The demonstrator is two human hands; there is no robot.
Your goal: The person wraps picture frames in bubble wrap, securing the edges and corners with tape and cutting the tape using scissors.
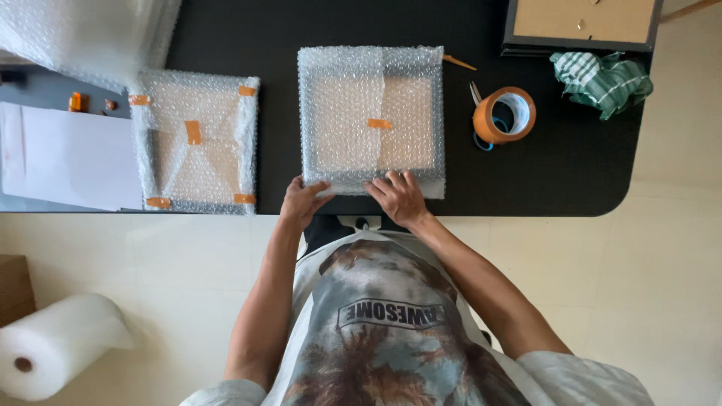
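Note:
A square frame wrapped in bubble wrap lies on the black table, with one short strip of orange tape at its middle. My left hand curls over the package's near left edge, fingers folded on the wrap. Beside it, my right hand presses down on the near edge, fingers spread over the folded flap. Both hands sit at the table's front edge, close together.
A second wrapped package, taped with several orange strips, lies to the left. An orange tape roll rests over scissors on the right, near a green checked cloth and a bare frame. A bubble wrap roll lies on the floor.

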